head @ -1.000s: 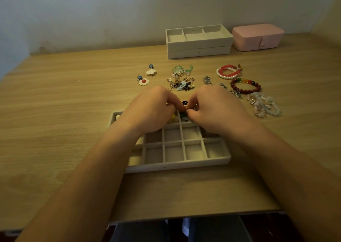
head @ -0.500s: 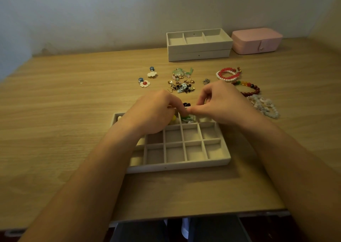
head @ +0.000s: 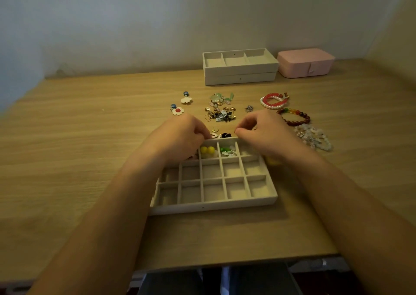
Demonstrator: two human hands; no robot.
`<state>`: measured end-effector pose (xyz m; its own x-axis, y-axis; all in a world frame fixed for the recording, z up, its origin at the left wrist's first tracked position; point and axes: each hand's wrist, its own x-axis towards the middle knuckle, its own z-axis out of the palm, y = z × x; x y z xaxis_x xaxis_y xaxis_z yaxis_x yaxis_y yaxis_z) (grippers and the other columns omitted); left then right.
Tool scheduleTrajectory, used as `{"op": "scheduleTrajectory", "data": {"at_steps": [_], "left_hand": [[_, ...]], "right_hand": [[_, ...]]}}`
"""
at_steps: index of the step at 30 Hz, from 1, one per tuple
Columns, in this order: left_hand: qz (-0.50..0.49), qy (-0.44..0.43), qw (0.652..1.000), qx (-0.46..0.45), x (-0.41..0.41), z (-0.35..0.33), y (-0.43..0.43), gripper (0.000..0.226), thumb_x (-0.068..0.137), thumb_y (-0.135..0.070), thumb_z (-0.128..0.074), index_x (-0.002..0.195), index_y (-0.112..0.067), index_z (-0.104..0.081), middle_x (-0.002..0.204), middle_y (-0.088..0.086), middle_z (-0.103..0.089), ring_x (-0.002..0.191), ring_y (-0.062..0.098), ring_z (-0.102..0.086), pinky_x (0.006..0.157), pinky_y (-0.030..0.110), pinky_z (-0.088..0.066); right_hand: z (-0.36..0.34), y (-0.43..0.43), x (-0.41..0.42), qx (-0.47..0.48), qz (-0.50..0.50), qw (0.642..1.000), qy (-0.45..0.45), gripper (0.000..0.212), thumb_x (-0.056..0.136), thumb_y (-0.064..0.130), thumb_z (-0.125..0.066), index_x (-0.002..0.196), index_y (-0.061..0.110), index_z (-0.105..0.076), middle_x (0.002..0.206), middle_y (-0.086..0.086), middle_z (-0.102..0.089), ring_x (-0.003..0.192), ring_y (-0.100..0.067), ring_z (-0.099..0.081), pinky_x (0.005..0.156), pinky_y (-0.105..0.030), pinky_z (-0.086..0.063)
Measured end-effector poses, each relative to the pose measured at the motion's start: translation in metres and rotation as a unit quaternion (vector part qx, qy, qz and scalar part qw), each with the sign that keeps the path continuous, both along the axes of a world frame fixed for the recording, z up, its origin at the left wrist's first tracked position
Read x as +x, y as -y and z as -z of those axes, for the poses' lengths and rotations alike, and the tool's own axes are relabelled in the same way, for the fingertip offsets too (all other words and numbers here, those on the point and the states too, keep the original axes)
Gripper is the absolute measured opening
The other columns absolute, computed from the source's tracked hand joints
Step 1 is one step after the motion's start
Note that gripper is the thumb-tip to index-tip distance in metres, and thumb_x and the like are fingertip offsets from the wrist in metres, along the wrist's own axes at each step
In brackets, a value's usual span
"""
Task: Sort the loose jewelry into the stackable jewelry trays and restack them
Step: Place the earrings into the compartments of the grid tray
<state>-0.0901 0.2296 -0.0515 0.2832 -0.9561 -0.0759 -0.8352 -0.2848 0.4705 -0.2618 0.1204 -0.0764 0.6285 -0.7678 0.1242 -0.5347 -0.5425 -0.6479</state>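
A cream grid tray (head: 213, 204) lies on the desk in front of me. Its far row holds yellow bead earrings (head: 207, 150) and a green and white piece (head: 225, 151). My left hand (head: 180, 137) hovers over the tray's far left corner, fingers curled, pinching a small white and gold earring (head: 213, 134) at the rim. My right hand (head: 263, 132) is over the far right corner, thumb and forefinger pinched on something tiny that I cannot make out. A black piece (head: 225, 135) lies between the hands, just behind the tray.
Loose jewelry lies beyond the tray: an earring pile (head: 220, 113), two flower earrings (head: 177, 110), a silver charm (head: 249, 108), and red-and-pearl (head: 273, 101), dark red (head: 295, 117) and pale bead (head: 314, 137) bracelets. Two stacked trays (head: 239, 75) and a pink box (head: 306, 64) stand by the wall.
My hands, pinched together over the tray's far row a second ago, have drawn apart left and right. The yellow and green pieces in the far row now show.
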Motion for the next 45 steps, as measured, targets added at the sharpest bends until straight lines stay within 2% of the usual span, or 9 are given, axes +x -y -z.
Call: {"op": "scheduleTrajectory", "data": {"at_steps": [6,10,13,16,22,27,30,39,45], "left_hand": [[-0.013,0.019,0.999,0.037,0.008,-0.017,-0.005,0.033,0.096,-0.012,-0.048,0.090,-0.030,-0.075,0.095,-0.009,-0.072,0.083,0.008,-0.064,0.076,0.031,-0.056],[-0.025,-0.002,1.000,0.008,0.010,-0.023,0.000,0.028,0.097,-0.015,-0.050,0.090,-0.029,-0.073,0.087,-0.008,-0.073,0.084,0.013,-0.067,0.083,0.040,-0.059],[-0.022,-0.027,0.999,-0.019,0.005,-0.026,0.006,0.022,0.096,-0.018,-0.055,0.094,-0.021,-0.076,0.082,-0.005,-0.073,0.082,0.016,-0.068,0.085,0.043,-0.058],[-0.028,-0.045,0.998,-0.044,0.002,-0.021,0.012,0.021,0.096,-0.019,-0.056,0.093,-0.017,-0.077,0.082,-0.003,-0.074,0.083,0.017,-0.068,0.085,0.044,-0.058],[-0.052,-0.085,0.989,-0.107,0.003,-0.010,0.012,0.022,0.094,-0.017,-0.055,0.092,-0.022,-0.077,0.078,-0.007,-0.073,0.081,0.015,-0.069,0.079,0.041,-0.059],[-0.021,-0.065,0.987,-0.144,0.002,-0.007,0.008,0.013,0.093,-0.021,-0.064,0.095,-0.027,-0.075,0.083,-0.009,-0.071,0.079,0.008,-0.066,0.071,0.029,-0.055],[0.044,-0.080,0.981,-0.170,-0.005,-0.008,0.005,0.011,0.090,-0.027,-0.072,0.101,-0.027,-0.073,0.089,-0.013,-0.070,0.083,0.001,-0.066,0.074,0.026,-0.056],[0.064,-0.203,0.948,-0.238,-0.014,-0.008,0.003,0.011,0.083,-0.010,-0.080,0.089,-0.017,-0.074,0.082,-0.001,-0.076,0.077,0.009,-0.073,0.074,0.025,-0.059],[0.058,-0.224,0.941,-0.246,-0.017,-0.009,0.001,0.006,0.088,-0.013,-0.073,0.094,-0.012,-0.074,0.081,0.002,-0.076,0.075,0.013,-0.072,0.067,0.027,-0.058]], "right_hand": [[0.001,-0.006,0.008,-0.007,-0.019,1.000,0.009,0.005,0.093,0.024,-0.068,0.096,0.025,-0.072,0.090,0.010,-0.068,0.086,-0.005,-0.063,0.072,-0.022,-0.052],[-0.003,0.001,0.014,0.003,-0.015,1.000,-0.026,0.024,0.088,0.037,-0.076,0.107,0.026,-0.070,0.093,0.008,-0.066,0.085,-0.006,-0.063,0.070,-0.024,-0.052],[-0.007,0.006,0.020,0.006,-0.019,0.998,-0.066,0.029,0.082,0.040,-0.082,0.102,0.022,-0.072,0.092,0.007,-0.067,0.087,-0.008,-0.064,0.073,-0.027,-0.054],[-0.008,0.009,0.023,0.004,-0.020,0.996,-0.089,0.021,0.080,0.035,-0.085,0.091,0.023,-0.072,0.088,0.007,-0.068,0.087,-0.009,-0.065,0.073,-0.026,-0.054],[-0.001,0.015,0.019,0.007,-0.034,0.997,-0.071,0.008,0.084,0.025,-0.082,0.084,0.023,-0.075,0.086,0.009,-0.069,0.086,-0.007,-0.065,0.075,-0.026,-0.054],[-0.010,0.012,-0.001,0.083,-0.049,0.995,0.033,0.005,0.088,0.018,-0.078,0.089,0.018,-0.073,0.084,0.001,-0.073,0.077,-0.013,-0.072,0.064,-0.024,-0.059],[-0.017,0.005,-0.012,0.121,-0.094,0.984,0.093,0.005,0.089,0.013,-0.075,0.093,0.015,-0.073,0.083,-0.003,-0.076,0.078,-0.016,-0.074,0.070,-0.031,-0.063],[-0.024,-0.004,-0.015,0.186,-0.107,0.944,0.251,0.012,0.089,0.005,-0.072,0.100,0.010,-0.073,0.089,-0.007,-0.076,0.083,-0.020,-0.074,0.075,-0.032,-0.062],[-0.025,-0.007,-0.016,0.181,-0.121,0.935,0.281,0.016,0.091,0.002,-0.069,0.101,0.013,-0.075,0.095,-0.002,-0.076,0.092,-0.019,-0.073,0.078,-0.032,-0.061]]}}
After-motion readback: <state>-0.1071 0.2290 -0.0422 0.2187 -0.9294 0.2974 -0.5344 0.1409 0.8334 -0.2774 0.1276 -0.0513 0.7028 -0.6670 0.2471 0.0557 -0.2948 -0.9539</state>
